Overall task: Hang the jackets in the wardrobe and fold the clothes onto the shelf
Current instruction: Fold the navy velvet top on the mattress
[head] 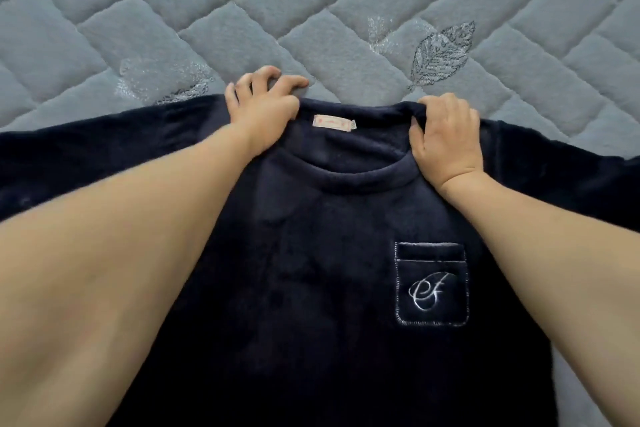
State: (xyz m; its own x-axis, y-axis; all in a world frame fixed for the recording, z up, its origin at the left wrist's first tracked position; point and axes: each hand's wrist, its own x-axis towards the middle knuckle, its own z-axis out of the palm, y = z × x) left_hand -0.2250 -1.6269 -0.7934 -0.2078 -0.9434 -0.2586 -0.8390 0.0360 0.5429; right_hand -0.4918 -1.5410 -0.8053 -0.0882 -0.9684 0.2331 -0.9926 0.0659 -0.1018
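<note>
Navy fleece top [311, 270] lies front-up on a grey quilted bed cover [311, 3], spread flat, neck end farthest from the camera. Both sleeves run out of frame left and right; hem cut off at the bottom edge. Forearms cover much of the top's shoulders.

Left of the neckline: left hand [263, 104] bent at the collar's corner, fingers curled over the top's far edge onto the cover; cannot tell whether it pinches cloth or only presses. Inside the neckline, a pale pink label [334, 123], print too small to read. Right of the neckline: right hand [446, 135] clamped on the collar, cloth bunched under the thumb. Below that hand, a chest pocket [431, 282] edged in pale stitching, cursive monogram. Beyond the neckline, right, a stitched leaf [441, 54] on the cover
</note>
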